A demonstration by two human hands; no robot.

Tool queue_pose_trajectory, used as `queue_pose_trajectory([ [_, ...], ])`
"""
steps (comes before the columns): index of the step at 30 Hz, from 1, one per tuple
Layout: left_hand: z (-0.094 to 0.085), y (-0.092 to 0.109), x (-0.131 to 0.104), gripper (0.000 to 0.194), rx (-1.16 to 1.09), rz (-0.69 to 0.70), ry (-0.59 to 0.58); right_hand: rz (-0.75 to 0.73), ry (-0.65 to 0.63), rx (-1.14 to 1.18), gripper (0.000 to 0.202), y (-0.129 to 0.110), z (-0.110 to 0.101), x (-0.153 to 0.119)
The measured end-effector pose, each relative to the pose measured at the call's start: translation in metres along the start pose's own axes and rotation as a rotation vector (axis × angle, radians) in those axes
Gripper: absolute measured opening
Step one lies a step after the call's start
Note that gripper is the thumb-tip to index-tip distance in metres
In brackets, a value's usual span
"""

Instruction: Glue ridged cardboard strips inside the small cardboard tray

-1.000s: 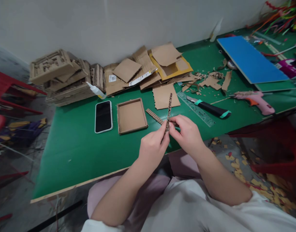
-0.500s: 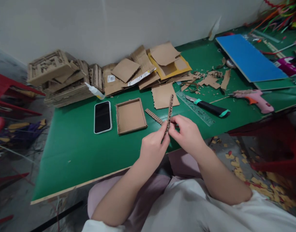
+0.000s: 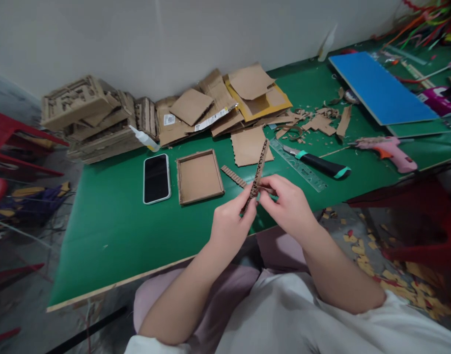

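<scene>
My left hand (image 3: 233, 216) pinches a narrow corrugated cardboard strip (image 3: 261, 160), which stands up at a slant from its fingers. Close on its right, my right hand (image 3: 286, 199) has thumb and forefinger closed on a thin brown piece (image 3: 265, 189) beside the strip. A second ridged strip (image 3: 233, 176) lies on the green table just beyond my left hand. To the left is a shallow square cardboard tray (image 3: 200, 178) with low walls, and next to it a phone (image 3: 156, 179) with a dark screen.
Stacked cardboard frames (image 3: 100, 125), a glue bottle (image 3: 145, 138) and cardboard sheets (image 3: 192, 106) line the wall side. Rightward lie a clear ruler (image 3: 301, 167), a cutter (image 3: 321, 163), a pink glue gun (image 3: 389, 151), scraps (image 3: 321, 123) and a blue board (image 3: 382, 88).
The held strip has tilted further right at its top. My left hand has shifted slightly left, and more of the thin piece at my right fingertips shows.
</scene>
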State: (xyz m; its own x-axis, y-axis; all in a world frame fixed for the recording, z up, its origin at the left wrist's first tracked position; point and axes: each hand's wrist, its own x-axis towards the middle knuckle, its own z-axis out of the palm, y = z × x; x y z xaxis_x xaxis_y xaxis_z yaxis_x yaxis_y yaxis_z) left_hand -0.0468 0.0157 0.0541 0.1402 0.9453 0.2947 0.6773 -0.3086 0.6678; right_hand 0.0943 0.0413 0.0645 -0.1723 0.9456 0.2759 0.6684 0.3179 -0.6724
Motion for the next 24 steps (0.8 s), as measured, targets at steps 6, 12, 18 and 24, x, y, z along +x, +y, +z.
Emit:
queue_pose_trajectory([
  [6,-0.0015,0.0032,0.0004,0.037,0.008,-0.02,0.007,0.007,0.022,0.015,0.012,-0.0053,-0.0011,-0.0013],
  [12,-0.001,0.004,-0.0007,0.036,0.061,0.024,0.003,-0.102,0.067,-0.106,0.015,-0.0025,0.0005,-0.0014],
  [18,-0.0006,0.0028,-0.0003,0.036,0.094,0.061,0.011,-0.071,0.016,-0.081,0.01,0.0003,0.0029,0.0],
  [24,0.0019,-0.0005,-0.0008,0.037,0.082,0.035,-0.015,-0.082,0.03,-0.213,0.008,0.0007,0.0054,0.0015],
])
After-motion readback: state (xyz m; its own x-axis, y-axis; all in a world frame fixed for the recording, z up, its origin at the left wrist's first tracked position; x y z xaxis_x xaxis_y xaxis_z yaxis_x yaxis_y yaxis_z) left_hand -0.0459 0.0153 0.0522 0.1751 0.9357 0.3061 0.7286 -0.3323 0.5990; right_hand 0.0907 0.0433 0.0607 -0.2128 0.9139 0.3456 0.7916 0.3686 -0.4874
